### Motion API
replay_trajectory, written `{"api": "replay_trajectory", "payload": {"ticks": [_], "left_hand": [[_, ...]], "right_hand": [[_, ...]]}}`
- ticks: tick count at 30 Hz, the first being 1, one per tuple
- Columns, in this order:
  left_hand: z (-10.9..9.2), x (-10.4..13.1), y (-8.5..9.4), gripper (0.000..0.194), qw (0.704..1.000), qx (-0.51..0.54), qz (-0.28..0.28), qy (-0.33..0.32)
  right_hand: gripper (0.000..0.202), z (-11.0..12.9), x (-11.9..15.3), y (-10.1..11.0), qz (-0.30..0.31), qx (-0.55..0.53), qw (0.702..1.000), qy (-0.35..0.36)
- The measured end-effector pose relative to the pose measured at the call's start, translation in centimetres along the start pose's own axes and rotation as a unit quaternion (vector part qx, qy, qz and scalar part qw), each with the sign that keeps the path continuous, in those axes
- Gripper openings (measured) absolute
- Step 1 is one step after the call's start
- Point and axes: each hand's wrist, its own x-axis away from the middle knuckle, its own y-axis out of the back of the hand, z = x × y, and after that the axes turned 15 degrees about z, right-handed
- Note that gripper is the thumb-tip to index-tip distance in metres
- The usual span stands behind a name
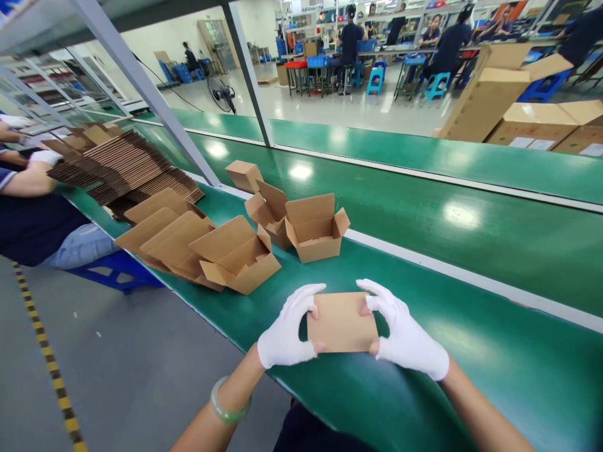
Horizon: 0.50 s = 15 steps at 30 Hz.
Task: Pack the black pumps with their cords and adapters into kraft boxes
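Note:
Between my two gloved hands is a small brown cardboard box (345, 323), its closed flat face towards me, over the front part of the green bench. My left hand (291, 326) grips its left side, thumb and fingertips curled round the edge. On the right side my right hand (404, 331) holds it the same way. Both white gloves leave some fingertips bare. Just beyond stand an opened carton (316, 235) with its flaps up and another opened carton (271, 210). To the left, a further opened carton (242, 260) leans against several more. The box's underside is hidden.
A stack of flattened cartons (127, 166) lies at the left, near a co-worker's gloved hand (46, 157). A closed small box (244, 176) rests by the green conveyor belt (400, 201). A metal post (151, 94) rises from the bench. Large cartons (541, 125) stand at the far right.

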Motion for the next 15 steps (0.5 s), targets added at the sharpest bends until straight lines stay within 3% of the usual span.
{"api": "replay_trajectory", "payload": {"ticks": [3,8,15], "left_hand": [[-0.8,0.4,0.2,0.062,0.994,-0.107,0.018,0.024],[-0.9,-0.1,0.3,0.071,0.980,-0.195,0.028,0.020],[-1.6,-0.4,0.8,0.054,0.955,-0.291,0.060,0.017]], "right_hand": [[0.058,0.7,0.3,0.5,0.017,0.156,0.988,0.012],[0.049,0.4,-0.1,0.6,0.014,0.233,0.971,0.047],[0.038,-0.1,0.1,0.1,-0.029,0.267,0.960,0.085]]}}
